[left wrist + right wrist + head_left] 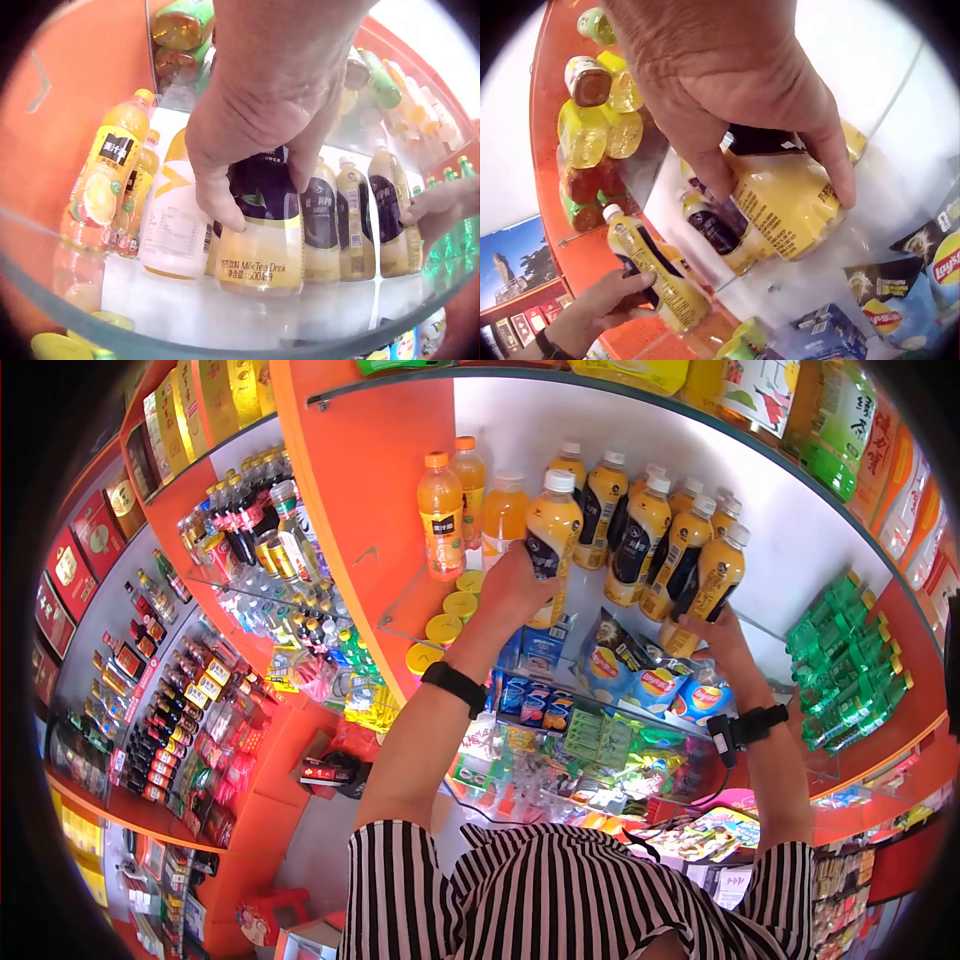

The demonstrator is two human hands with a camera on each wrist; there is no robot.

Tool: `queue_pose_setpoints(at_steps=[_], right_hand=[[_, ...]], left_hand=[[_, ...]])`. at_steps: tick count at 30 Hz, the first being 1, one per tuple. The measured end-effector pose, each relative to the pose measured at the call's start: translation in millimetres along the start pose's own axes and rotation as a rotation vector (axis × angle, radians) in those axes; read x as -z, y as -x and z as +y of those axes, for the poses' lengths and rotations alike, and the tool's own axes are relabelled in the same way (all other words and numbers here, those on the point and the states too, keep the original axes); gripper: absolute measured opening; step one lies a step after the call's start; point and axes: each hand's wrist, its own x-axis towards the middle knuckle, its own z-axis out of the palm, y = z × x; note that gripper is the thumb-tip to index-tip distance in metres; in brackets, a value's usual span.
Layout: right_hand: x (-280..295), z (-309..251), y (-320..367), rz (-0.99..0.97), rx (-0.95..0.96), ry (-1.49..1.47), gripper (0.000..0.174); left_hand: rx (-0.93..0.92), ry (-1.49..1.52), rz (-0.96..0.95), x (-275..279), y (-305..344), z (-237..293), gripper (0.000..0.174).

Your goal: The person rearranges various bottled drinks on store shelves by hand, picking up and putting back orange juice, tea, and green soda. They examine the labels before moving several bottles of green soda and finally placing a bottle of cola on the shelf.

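In the head view my left hand (522, 585) grips a milk tea bottle (553, 525) with a white cap and dark label, at the shelf's front beside the orange drinks. The left wrist view shows thumb and fingers (220, 201) round that bottle (259, 225), upright. My right hand (718, 635) holds another such bottle (712, 575) at the right end of the group. In the right wrist view, the right hand (742, 97) has its fingers on both sides of this bottle (787, 214), which looks tilted. More milk tea bottles (635, 550) stand between the hands.
Orange juice bottles (441, 515) stand left of the milk tea. Yellow-lidded containers (443, 628), blue boxes (541, 650) and chip bags (657, 686) lie below the glass shelf's front edge. Green bottles (850, 660) fill the right side. Glass shelf above holds more packages (765, 390).
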Motion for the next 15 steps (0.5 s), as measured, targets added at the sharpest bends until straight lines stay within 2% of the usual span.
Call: queue_pose_setpoints(at_steps=[1,3,5,7,9,10,13,15], right_hand=[[-10.2,-11.7,12.3,0.001,0.003,-0.044,0.051],[-21.6,-19.7,18.5,-0.121,0.039,-0.028,0.047],[-38.2,-11.9,14.2,-0.214,0.152,-0.139,0.044],[-60.2,-30.7,18.9,-0.217,0.100,-0.072,0.049],[-79.3,-30.1,11.7,-0.245,0.197,-0.098,0.057],[-87.6,-27.0,4.1,-0.239,0.195,-0.097,0.057],[-113.4,-21.8,-23.3,-0.292,0.230,-0.076,0.063],[-127.8,-23.2,-37.4,-0.221,0.264,-0.017,0.063]], left_hand=[[0.001,-0.023,0.025,-0.8,-0.9,-2.6,0.059],[-0.045,0.026,0.027,-1.7,-1.3,-10.7,0.059],[-0.044,0.019,0.039,5.2,5.7,-9.5,0.058],[-0.063,0.007,0.051,8.6,7.4,-16.2,0.057],[-0.038,-0.026,0.100,16.0,11.7,-16.9,0.058],[0.015,-0.006,0.060,17.7,10.0,-21.0,0.061],[-0.042,0.088,0.102,22.2,11.0,-29.4,0.064],[-0.069,0.109,0.108,23.4,9.8,-38.6,0.067]])
